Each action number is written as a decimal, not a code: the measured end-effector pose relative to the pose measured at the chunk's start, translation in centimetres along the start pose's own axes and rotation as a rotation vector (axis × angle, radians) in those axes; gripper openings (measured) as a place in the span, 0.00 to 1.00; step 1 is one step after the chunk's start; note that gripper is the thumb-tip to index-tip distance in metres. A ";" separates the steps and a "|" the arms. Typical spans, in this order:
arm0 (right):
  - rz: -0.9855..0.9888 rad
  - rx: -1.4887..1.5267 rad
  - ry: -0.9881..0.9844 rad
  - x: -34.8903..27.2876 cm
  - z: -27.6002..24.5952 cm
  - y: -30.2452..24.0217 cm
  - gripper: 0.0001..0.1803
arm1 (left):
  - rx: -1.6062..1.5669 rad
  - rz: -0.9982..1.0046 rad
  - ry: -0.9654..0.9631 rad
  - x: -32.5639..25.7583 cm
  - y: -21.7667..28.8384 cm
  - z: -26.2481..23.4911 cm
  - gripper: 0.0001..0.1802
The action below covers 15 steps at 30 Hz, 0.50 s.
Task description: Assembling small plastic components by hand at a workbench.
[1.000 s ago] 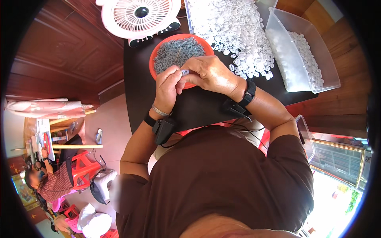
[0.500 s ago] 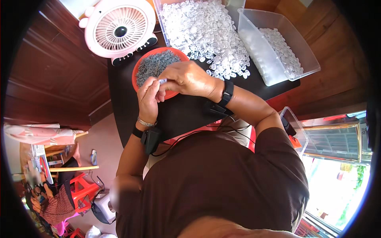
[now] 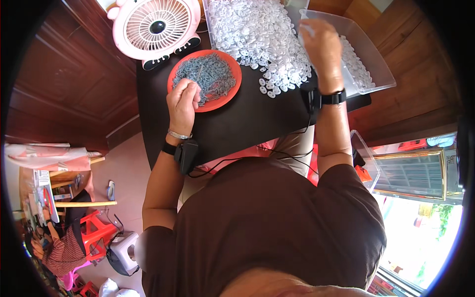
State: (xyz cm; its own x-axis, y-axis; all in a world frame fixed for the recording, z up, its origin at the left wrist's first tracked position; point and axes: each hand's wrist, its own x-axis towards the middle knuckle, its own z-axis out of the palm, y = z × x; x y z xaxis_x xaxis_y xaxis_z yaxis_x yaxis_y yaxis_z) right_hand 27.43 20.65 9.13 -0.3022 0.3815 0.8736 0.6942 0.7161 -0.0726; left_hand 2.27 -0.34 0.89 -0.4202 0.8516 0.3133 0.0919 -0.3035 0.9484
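My left hand (image 3: 182, 101) rests on the near rim of an orange bowl (image 3: 228, 94) full of small grey-blue pieces (image 3: 210, 74), with its fingers pinched in among them. My right hand (image 3: 320, 42) is raised over the near wall of a clear plastic bin (image 3: 376, 74) that holds white plastic pieces; whether its fingers hold one is hidden by blur. Between the hands lies a big heap of white ring-shaped pieces (image 3: 257, 34) on the black table (image 3: 247, 123).
A pink desk fan (image 3: 157, 27) stands behind the orange bowl. A second clear container (image 3: 366, 163) sits beside my right elbow. Another person sits low at the left by red stools (image 3: 91, 232). Wooden panels rise at the left.
My hands were together over the orange bowl. Now the right hand has swung out to the clear bin, while the left hand stays at the bowl.
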 end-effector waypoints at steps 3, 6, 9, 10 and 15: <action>0.104 0.286 -0.395 -1.6 1.4 -1.8 0.08 | -0.022 -0.005 0.027 0.2 -0.2 -0.2 0.12; 0.050 0.271 -0.686 -3.2 3.3 -1.8 0.09 | -0.007 0.000 0.022 0.4 -0.2 -0.1 0.12; 0.021 0.219 -0.824 -4.3 4.8 -2.1 0.09 | 0.008 0.002 0.011 0.4 -0.4 -0.2 0.12; -0.057 0.191 -0.873 -4.5 5.3 -2.1 0.08 | 0.007 0.003 0.013 0.4 -0.3 -0.2 0.12; -0.178 0.024 -0.913 -5.2 7.6 -2.9 0.06 | 0.029 -0.009 0.036 0.3 -0.2 -0.2 0.12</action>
State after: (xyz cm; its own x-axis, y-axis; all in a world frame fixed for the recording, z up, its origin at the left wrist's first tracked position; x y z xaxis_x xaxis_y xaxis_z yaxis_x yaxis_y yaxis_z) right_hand 22.02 21.01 1.20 -0.8069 0.5696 0.1565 0.5776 0.8163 0.0068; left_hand 1.96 -0.05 0.77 -0.4534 0.8382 0.3032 0.1139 -0.2829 0.9523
